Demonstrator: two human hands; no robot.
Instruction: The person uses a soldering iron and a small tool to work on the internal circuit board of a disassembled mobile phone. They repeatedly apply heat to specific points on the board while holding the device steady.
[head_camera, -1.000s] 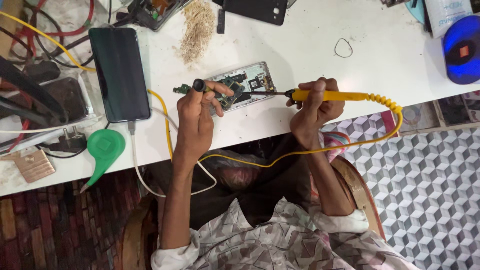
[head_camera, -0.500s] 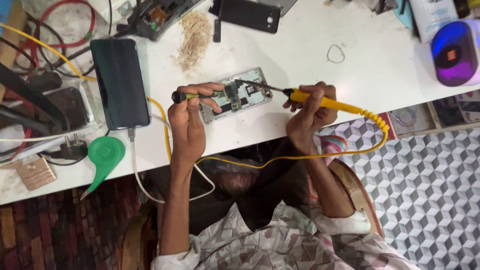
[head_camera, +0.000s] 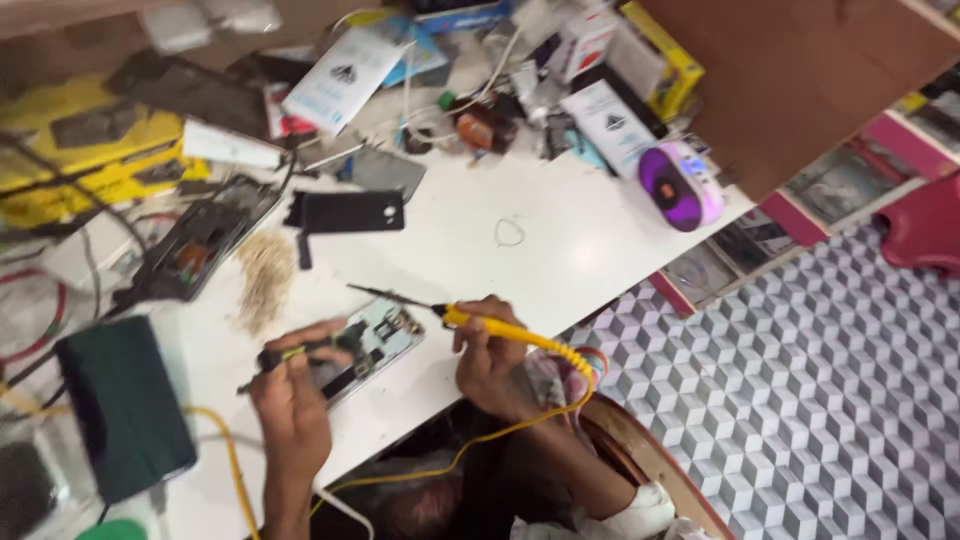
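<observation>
Soldering step in hand: right hand (head_camera: 492, 362) fingers wrapped round yellow-handled soldering iron (head_camera: 500, 329), tip raised off opened phone chassis (head_camera: 368, 347) on white desk (head_camera: 560, 260); left hand (head_camera: 292, 400) fingers pinching dark slim tool (head_camera: 290, 354) over chassis; next likely calls for lowering tip onto board

Whole shot is blurring out, so the opened phone (head_camera: 368, 345) is showing no readable detail. The yellow cable (head_camera: 225, 455) and dark phone (head_camera: 120, 410) are getting lost toward the bottom-left edge.

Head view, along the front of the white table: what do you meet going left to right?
Dark phone → left hand holding a small tool → opened phone → right hand holding the yellow soldering iron → purple round speaker.
</observation>
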